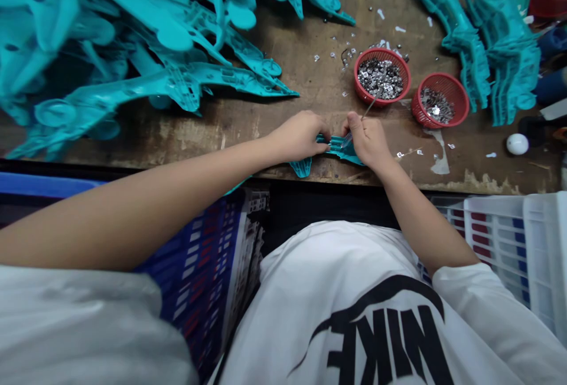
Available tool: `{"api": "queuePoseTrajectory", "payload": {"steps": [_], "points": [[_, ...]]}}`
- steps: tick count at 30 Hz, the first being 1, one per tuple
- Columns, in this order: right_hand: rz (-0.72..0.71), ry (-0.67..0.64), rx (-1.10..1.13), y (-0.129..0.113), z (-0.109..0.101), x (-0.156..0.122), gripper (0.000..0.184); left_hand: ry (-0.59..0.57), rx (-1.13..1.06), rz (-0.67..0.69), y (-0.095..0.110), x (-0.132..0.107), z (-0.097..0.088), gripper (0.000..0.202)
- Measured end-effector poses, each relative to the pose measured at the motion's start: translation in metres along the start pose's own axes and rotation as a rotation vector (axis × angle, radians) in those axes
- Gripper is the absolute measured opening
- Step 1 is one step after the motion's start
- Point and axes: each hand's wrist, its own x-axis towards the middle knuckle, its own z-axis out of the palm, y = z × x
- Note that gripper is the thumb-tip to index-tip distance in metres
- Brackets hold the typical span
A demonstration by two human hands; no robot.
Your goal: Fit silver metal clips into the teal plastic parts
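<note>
A teal plastic part lies at the near edge of the brown worktable. My left hand is closed on its left end and pins it down. My right hand is closed on a thin metal tool, pressing its tip onto the part's right side. Just beyond the hands stand two small red baskets, one and another, both filled with tiny metal pieces.
A big heap of teal plastic parts covers the table's left. A neater stack of teal parts lies at the right. Loose metal bits and a white ball lie on the table. A blue crate and a white crate flank my lap.
</note>
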Motion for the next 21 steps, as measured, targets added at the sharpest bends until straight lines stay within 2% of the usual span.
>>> {"api": "queuePoseTrajectory", "payload": {"steps": [4,13,21], "points": [[-0.013,-0.020,-0.025,0.002,0.003,-0.001,0.106,0.001,-0.010,0.013,-0.003,0.001,0.001,0.024],[-0.004,-0.078,0.018,0.001,0.002,-0.001,0.106,-0.053,0.180,0.059,0.008,-0.006,0.000,0.036],[-0.008,-0.082,0.038,0.000,0.002,0.000,0.104,-0.061,0.078,0.068,0.000,-0.004,-0.006,0.037]]}}
